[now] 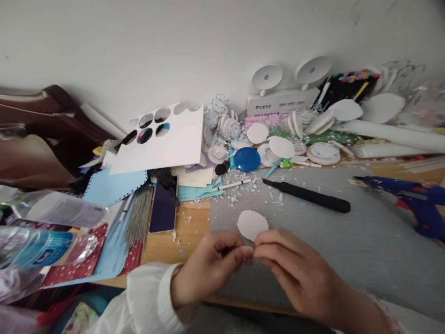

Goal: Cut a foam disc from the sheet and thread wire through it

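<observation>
The left hand (214,263) and right hand (303,272) pinch close together, on what I can't tell; the white disc (251,224) lies just beyond on the mat (361,255), the knife (310,195) apart, likely leaving working room.

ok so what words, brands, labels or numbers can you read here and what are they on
None reads clearly.
White box: dark and purple lettering, too small and blurred.
Bottle with a blue label: white lettering, too blurred.
Clear bottle behind it: fine print, too small.
Blue glue gun: pale marking, unreadable.
</observation>
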### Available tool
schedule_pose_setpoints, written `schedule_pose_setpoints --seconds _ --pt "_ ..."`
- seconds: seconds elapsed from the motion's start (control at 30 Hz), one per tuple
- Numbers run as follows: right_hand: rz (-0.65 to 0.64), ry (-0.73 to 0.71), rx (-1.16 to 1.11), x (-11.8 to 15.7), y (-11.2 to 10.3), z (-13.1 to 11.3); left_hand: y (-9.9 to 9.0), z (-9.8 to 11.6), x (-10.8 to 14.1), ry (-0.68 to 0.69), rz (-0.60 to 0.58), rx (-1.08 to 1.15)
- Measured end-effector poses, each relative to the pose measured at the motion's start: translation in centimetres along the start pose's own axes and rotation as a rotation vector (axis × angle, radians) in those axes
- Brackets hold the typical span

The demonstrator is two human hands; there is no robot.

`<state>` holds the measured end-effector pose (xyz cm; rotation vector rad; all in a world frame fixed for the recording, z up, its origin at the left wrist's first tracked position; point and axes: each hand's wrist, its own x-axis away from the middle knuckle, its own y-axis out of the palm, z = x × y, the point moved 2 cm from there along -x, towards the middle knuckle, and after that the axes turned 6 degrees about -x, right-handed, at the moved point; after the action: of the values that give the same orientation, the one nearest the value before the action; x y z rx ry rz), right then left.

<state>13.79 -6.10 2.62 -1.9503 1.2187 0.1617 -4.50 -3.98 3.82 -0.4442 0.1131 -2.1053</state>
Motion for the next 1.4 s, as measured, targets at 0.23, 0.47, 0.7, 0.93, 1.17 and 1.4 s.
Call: schedule_pose_setpoints --seconds 0.23,0.47,0.7,0.93,1.17,1.4 --pt "-0.221 0.386 -0.364 -0.8 -0.5 1.4 0.1 0.4 0.1 0.101 0.037 -0.155" --pt "-0.275 0.496 -0.44 -0.2 0.4 2.2 0.1 0.0 0.1 0.047 -0.021 -0.128" --pt "-0.013 0.015 0.111 -0.7 0.8 0.6 0.0 -1.6 -1.2 -0.269 -0.182 0.357" --pt "0.092 -0.039 0.241 -0.9 -0.4 1.3 -1.3 -1.7 -0.7 -0.003 0.182 -0.244" --pt "0.155 0.027 0.194 0.2 -2.1 1.8 -11.7 -5.0 -0.4 -0.23 0.923 -1.226" --pt "0.12 0.045 0.146 0.7 -1.4 1.6 -14.2 -8.3 -2.5 -0.522 0.897 -1.317"
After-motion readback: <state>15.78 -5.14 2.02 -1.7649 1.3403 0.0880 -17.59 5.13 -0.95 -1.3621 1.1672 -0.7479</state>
